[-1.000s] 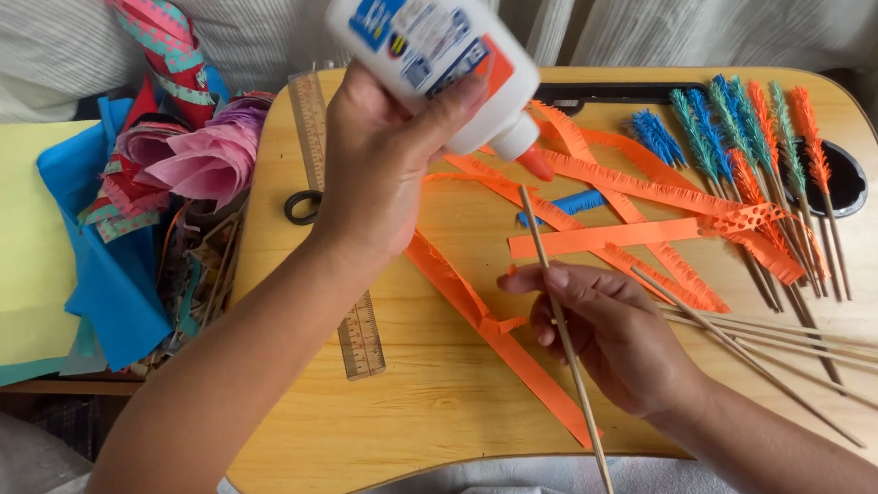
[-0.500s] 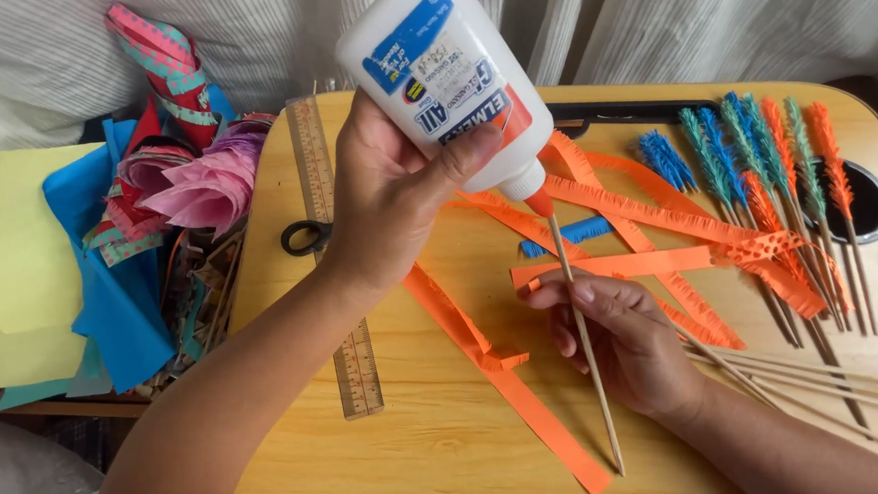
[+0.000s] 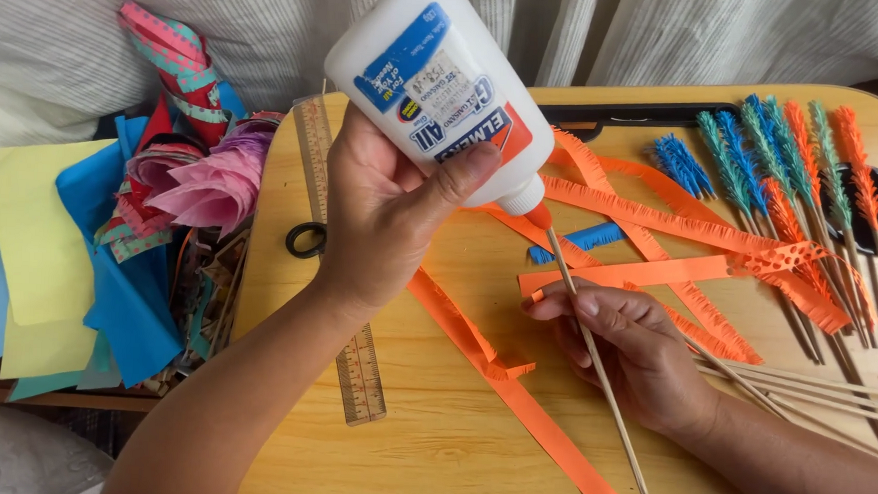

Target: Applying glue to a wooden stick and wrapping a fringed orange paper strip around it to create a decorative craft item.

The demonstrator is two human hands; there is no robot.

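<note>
Head view: cluttered wooden lap table (image 3: 429,447)

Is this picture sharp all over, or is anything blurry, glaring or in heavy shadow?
Head view: soft, even light with no harsh glare; the glue bottle in the left hand looms large near the lens but stays sharp, as does the wooden skewer in the right hand; only faint shadows lie on the wooden tray table.
</note>
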